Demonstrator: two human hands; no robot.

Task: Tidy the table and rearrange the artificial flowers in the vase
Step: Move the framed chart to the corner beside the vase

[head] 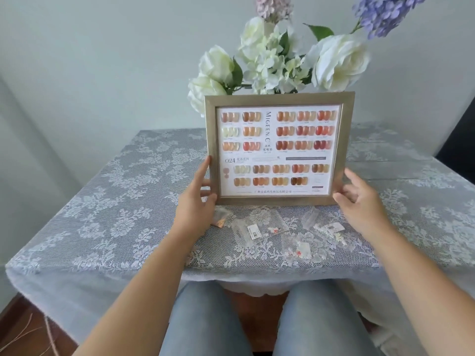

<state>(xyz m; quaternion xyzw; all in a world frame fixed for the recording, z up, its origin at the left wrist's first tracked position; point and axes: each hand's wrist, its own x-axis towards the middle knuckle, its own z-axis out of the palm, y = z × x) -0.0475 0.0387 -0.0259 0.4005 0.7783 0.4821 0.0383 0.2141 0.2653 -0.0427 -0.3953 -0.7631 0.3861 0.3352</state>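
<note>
While I watch from the head camera, both hands are on the frame, so the lines below start there.

Frame: the frame (280,147) stands upright near the middle of the desk, its glass side facing me, showing a chart of nail colour swatches in rows.
Left hand: my left hand (198,194) grips the frame's lower left corner; the thumb lies up along the left edge, and the fingers (205,192) curl behind it, closed on the wood.
Right hand: my right hand (359,196) is at the lower right corner; its fingers (345,195) are half curled and loosely spread, tips touching the frame's edge. I cannot tell whether they truly grip it.
Flowers: the flowers (280,55) rise just behind the frame, white roses and pale hydrangea, with purple sprays at the top. The vase is hidden by the frame.
Packets: small clear packets (259,231) lie scattered on the desk just in front of the frame, between my two forearms, some with white labels and tiny beads inside.
Desk: the desk (115,201) wears a white lace cloth over grey, hanging past the near edge above my knees in blue jeans.
Room: a plain pale wall stands behind; dark wooden floor shows at lower left.
</note>
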